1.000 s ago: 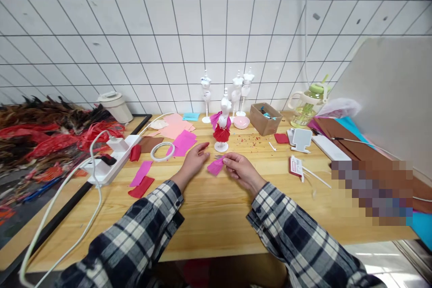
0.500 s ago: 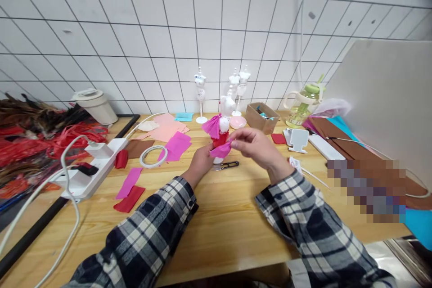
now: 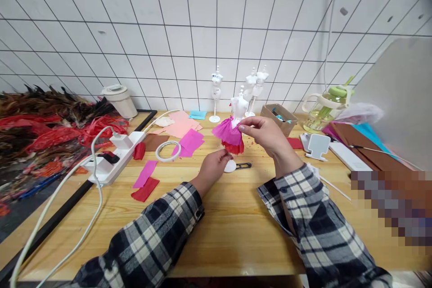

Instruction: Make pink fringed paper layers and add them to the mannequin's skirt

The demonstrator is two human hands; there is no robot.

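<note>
A small white mannequin [image 3: 239, 105] stands on the wooden table [image 3: 216, 229], wearing a magenta paper skirt [image 3: 227, 130] over a red fringe [image 3: 235, 147]. My left hand [image 3: 213, 168] grips the mannequin's stem just above its round base [image 3: 230, 166]. My right hand [image 3: 266, 134] is raised beside the mannequin's waist, fingers pinched on the top edge of the magenta paper. Small black snips [image 3: 243, 166] lie on the table right of the base.
Pink and magenta paper pieces [image 3: 189, 140], a tape roll [image 3: 168, 150], red scraps [image 3: 145, 189] and a white power strip [image 3: 116, 157] lie left. Two more mannequins [image 3: 216, 94], a cardboard box [image 3: 278, 118], a green bottle [image 3: 326, 108] and a small white stand [image 3: 317, 146] lie behind and right.
My right hand lifted the magenta paper from the table and pressed it to the mannequin's waist, where it now spreads as a skirt. My left hand moved to the mannequin's stem; the snips became visible.
</note>
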